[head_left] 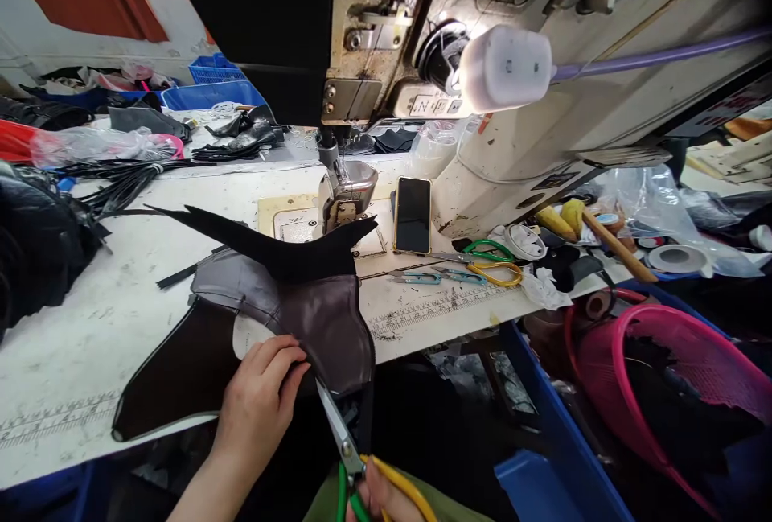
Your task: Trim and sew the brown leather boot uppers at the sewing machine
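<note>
Dark brown leather pieces [322, 317], stitched together with a black strip [295, 252] along the top, lie at the table's front edge. My left hand [262, 393] pinches the leather near its lower middle, thumb and fingers pressed together at the edge. Just right of those fingertips is the blade tip of a pair of scissors [341, 429] with one green and one yellow handle. My right hand [386, 498] holds them by the handles at the bottom of the view, partly cut off by the frame. A white patch [247, 334] shows beside my left fingers.
A sewing machine [350, 184] stands behind the leather, its lamp [507, 67] lit. To the right lie a phone [413, 215], thread snips [416, 277] and another pair of scissors [494, 265]. A pink basket [633, 345] holding dark scraps stands at the lower right.
</note>
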`<state>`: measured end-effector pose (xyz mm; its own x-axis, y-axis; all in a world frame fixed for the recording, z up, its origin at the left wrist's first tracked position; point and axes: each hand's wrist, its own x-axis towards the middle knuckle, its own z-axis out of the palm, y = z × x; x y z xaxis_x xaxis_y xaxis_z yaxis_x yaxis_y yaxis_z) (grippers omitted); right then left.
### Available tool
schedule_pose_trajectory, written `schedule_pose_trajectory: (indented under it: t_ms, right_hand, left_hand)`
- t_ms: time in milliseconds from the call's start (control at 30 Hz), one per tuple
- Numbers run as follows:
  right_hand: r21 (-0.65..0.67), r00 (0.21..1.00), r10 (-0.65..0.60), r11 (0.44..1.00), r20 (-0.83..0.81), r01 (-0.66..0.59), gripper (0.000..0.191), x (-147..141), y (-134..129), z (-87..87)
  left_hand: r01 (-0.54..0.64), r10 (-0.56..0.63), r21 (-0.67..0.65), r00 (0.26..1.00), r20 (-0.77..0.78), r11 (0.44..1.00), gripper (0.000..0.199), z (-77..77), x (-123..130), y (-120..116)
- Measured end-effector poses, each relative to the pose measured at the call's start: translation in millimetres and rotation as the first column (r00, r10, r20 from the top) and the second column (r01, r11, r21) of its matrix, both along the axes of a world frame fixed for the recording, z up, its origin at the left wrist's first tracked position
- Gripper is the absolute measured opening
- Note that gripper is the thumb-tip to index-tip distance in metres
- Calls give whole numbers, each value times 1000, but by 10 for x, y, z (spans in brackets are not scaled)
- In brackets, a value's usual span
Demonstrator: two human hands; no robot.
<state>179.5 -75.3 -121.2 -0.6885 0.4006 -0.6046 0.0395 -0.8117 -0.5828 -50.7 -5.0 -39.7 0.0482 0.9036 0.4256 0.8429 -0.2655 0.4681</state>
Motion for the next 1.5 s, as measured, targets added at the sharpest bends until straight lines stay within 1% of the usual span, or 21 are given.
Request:
schedule_pose_trajectory:
  t_ms: [33, 67, 133, 200, 233, 300, 400, 467, 533, 600, 733, 900, 967, 1067, 1133, 1200, 1267, 1367, 1500]
  right_hand:
    - [35, 1000, 0, 999, 30, -1, 83, 12, 6, 0]
    - [61, 998, 1, 998, 56, -4, 82, 24, 10, -6]
    - [95, 995, 8, 995, 98, -17, 79, 42, 11, -27]
    - [122, 991, 26, 992, 130, -42, 77, 52, 12, -58]
    - [140, 988, 38, 988, 149, -59, 76, 55, 14, -77]
    - [183, 979, 72, 977, 191, -108, 77, 62, 20, -123]
    - [242, 963, 103, 956, 249, -165, 77, 85, 33, -184]
    - [268, 964, 101, 949, 245, -167, 76, 107, 41, -194]
    - [269, 975, 87, 953, 205, -141, 75, 119, 56, -167]
    - [223, 987, 80, 969, 143, -111, 75, 110, 82, -112]
    - [64, 995, 88, 994, 40, -90, 76, 35, 169, 3]
    - [23, 993, 117, 993, 7, -118, 82, -40, 291, 39]
    - [-39, 989, 143, 989, -28, -144, 83, -65, 350, 43]
    - [-189, 982, 133, 969, -134, -158, 79, -117, 442, 48]
    - [-267, 965, 95, 950, -244, -161, 78, -157, 487, 41]
    - [-306, 941, 46, 939, -335, -155, 78, -194, 516, 29]
    - [-327, 922, 7, 934, -387, -145, 79, -223, 537, 28]
    - [-390, 915, -12, 907, -403, -159, 80, -260, 582, 82]
    - [-456, 937, -15, 876, -349, -155, 82, -311, 673, 227]
  left_hand:
    - [-55, 55, 3, 998, -3, 998, 2, 9, 54, -41]
    - [-104, 104, 7, 994, -18, 995, 6, 16, 113, -83]
    - [-172, 173, 19, 982, -80, 985, 20, 18, 232, -159]
    - [-202, 203, 25, 965, -163, 979, 29, 3, 331, -209]
    - [-222, 222, 20, 955, -195, 975, 29, -10, 367, -222]
    - [-266, 256, -14, 940, -225, 964, 23, -40, 407, -234]
    - [-271, 252, -70, 945, -208, 960, 13, -75, 413, -239]
    - [-274, 255, -101, 952, -171, 956, 12, -88, 407, -244]
    - [-298, 282, -131, 951, -130, 945, 14, -95, 409, -249]
    - [-313, 300, -152, 949, -98, 938, 15, -100, 418, -252]
    - [-342, 336, -199, 940, -63, 919, 18, -78, 461, -259]
    - [-359, 376, -273, 927, 8, 892, 24, -28, 501, -281]
    - [-349, 368, -272, 930, 18, 897, 23, -42, 472, -294]
    - [-300, 309, -253, 951, -6, 920, 18, -85, 397, -315]
    - [-280, 285, -254, 958, -16, 926, 17, -103, 355, -326]
    - [-271, 276, -259, 961, -19, 927, 18, -105, 333, -337]
    - [-256, 258, -255, 966, -24, 933, 18, -99, 323, -347]
    - [-231, 229, -247, 973, -35, 941, 18, -89, 311, -365]
    - [-194, 196, -281, 980, -20, 940, 18, -81, 278, -391]
